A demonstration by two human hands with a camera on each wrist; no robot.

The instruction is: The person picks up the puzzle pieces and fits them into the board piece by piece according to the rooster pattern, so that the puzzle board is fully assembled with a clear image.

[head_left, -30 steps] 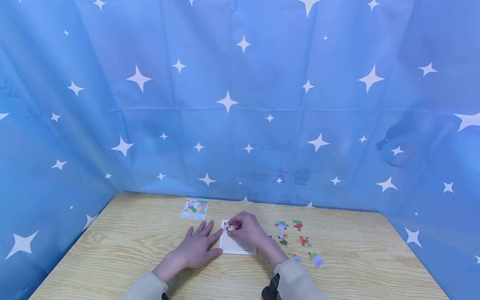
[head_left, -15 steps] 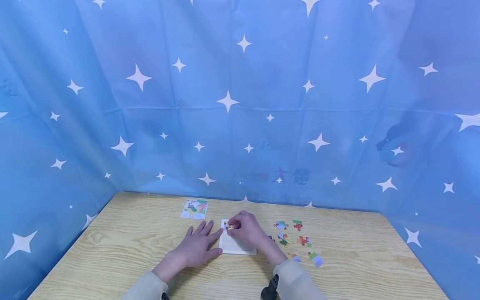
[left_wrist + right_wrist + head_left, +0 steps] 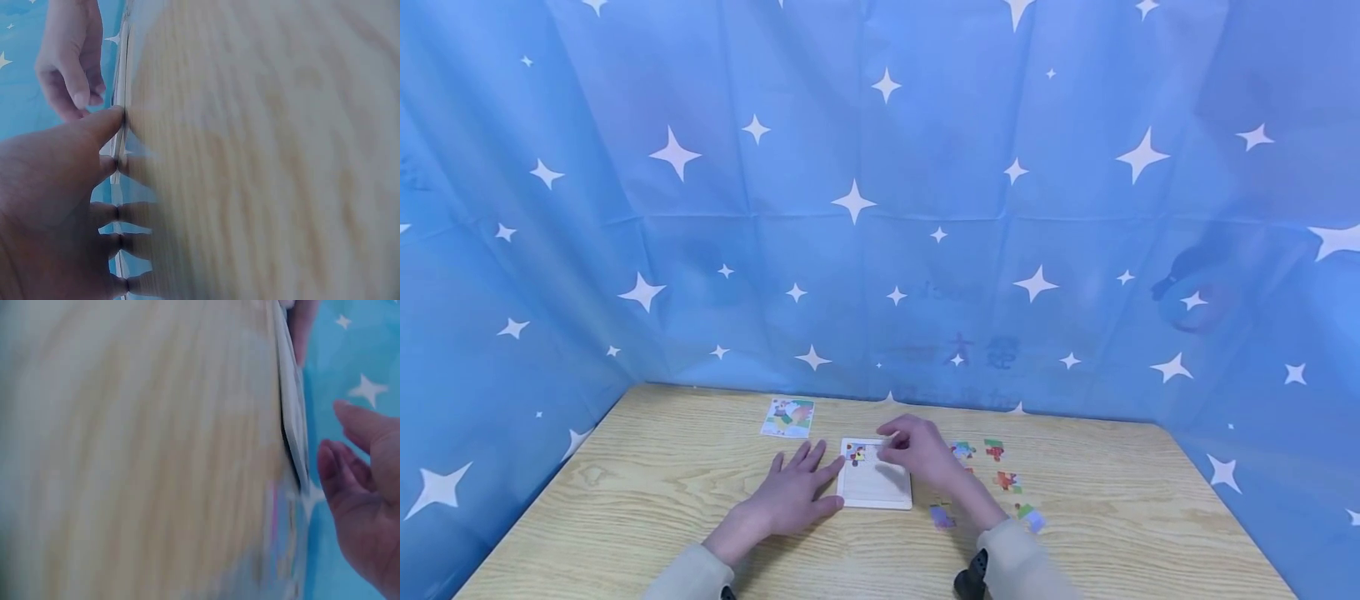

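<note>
A white puzzle tray [image 3: 876, 493] lies on the table, with colourful jigsaw pieces [image 3: 856, 453] in its far left corner. My left hand [image 3: 793, 497] rests flat with fingers spread, its index finger and thumb at the tray's left edge. Over the tray's far right part is my right hand [image 3: 922, 454], fingers loosely bent. In the right wrist view, a gap shows between the thumb and fingers of the right hand [image 3: 369, 487], with nothing held. The left wrist view shows the left hand's fingertips [image 3: 119, 114] down on the table.
Several loose jigsaw pieces [image 3: 1007, 481] lie right of the tray, some partly hidden by the right forearm. A picture card [image 3: 788, 418] with a coloured print lies at the back left. A blue star-patterned curtain [image 3: 880, 250] hangs behind the wooden table [image 3: 1120, 517].
My right hand has let go of a jigsaw piece at the tray's far left corner and moved right. The corner pieces now show uncovered. My left hand has stayed put.
</note>
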